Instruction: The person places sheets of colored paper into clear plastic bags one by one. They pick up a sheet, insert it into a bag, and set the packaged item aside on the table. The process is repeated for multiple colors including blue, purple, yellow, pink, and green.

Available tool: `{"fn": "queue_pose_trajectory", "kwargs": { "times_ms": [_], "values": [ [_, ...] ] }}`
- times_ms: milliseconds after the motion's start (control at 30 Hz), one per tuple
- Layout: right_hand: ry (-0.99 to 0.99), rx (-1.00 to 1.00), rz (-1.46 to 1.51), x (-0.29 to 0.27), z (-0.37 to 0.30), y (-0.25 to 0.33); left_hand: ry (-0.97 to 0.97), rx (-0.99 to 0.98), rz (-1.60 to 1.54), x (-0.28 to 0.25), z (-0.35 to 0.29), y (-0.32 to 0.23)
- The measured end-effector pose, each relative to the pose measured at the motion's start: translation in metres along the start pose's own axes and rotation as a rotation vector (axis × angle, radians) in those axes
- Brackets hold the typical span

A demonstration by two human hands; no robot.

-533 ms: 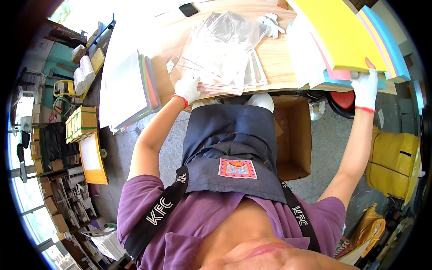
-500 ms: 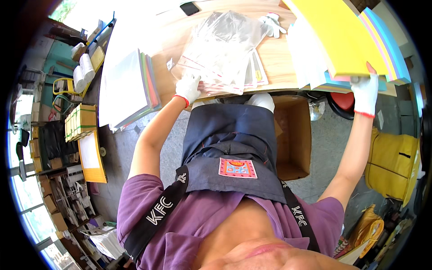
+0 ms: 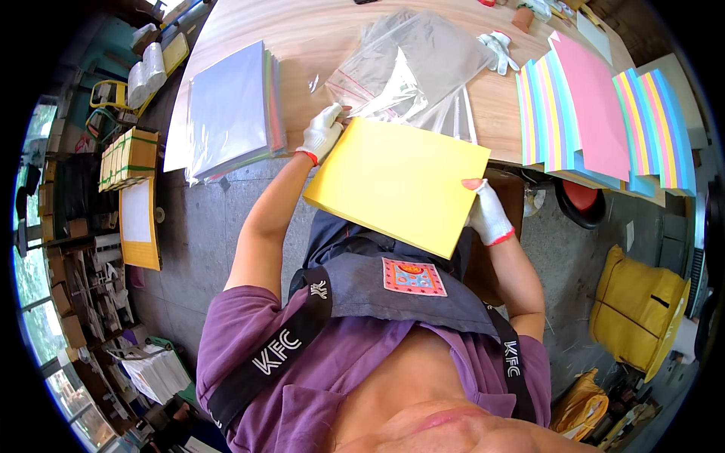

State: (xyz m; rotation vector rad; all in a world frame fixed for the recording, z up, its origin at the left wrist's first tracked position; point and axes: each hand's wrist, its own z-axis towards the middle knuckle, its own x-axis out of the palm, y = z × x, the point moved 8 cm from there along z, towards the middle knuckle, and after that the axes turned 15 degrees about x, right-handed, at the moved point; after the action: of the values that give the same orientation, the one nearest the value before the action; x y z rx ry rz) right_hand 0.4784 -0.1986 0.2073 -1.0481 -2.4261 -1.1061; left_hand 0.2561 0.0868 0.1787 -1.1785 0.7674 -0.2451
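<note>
A ream-like stack of yellow paper (image 3: 400,185) is tilted above my lap at the table's near edge. My right hand (image 3: 491,213), in a white glove with bare fingertips, grips its right end, thumb on top and fingers underneath. My left hand (image 3: 323,134), gloved alike, is closed at the near edge of a pile of clear plastic bags (image 3: 423,64), beside the yellow stack's upper left corner. Its fingertips seem to pinch a bag's edge, partly hidden there. The yellow stack covers the near part of the bags.
Left on the table (image 3: 302,68) lies a bagged pile of coloured paper (image 3: 230,106). To the right stand stacks of multicoloured paper (image 3: 589,113) with pink on top. A spare glove (image 3: 498,51) lies beyond the bags. Below are a red-seated stool (image 3: 580,196) and a yellow bundle (image 3: 638,309).
My right hand has brought the yellow stack from the right-hand paper piles to in front of me, uncovering pink paper. My left hand stays by the bags, slightly farther right. The view has shifted.
</note>
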Motion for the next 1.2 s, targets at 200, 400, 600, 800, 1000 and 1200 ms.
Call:
{"fn": "queue_pose_trajectory", "kwargs": {
  "times_ms": [200, 400, 600, 800, 1000, 1200],
  "values": [
    [0.08, 0.054, 0.0, 0.002, 0.018, -0.001, -0.064, 0.165, 0.242, -0.016, -0.035, 0.011],
    [0.005, -0.065, -0.035, -0.01, 0.028, 0.021, -0.036, 0.324, 0.58, -0.027, -0.04, 0.003],
    [-0.008, -0.12, 0.034, -0.021, 0.042, 0.027, -0.124, 0.293, 0.726, -0.031, -0.045, -0.012],
    [-0.027, -0.147, 0.077, -0.012, 0.041, 0.014, -0.404, 0.248, 0.644, -0.039, -0.035, -0.025],
    [0.034, -0.134, 0.197, -0.003, 0.041, 0.0, -0.687, 0.159, 0.455, -0.027, -0.057, -0.007],
    [0.083, -0.121, 0.259, -0.004, 0.058, 0.002, -0.514, -0.371, -0.466, 0.008, -0.042, 0.014]
  ]
}}
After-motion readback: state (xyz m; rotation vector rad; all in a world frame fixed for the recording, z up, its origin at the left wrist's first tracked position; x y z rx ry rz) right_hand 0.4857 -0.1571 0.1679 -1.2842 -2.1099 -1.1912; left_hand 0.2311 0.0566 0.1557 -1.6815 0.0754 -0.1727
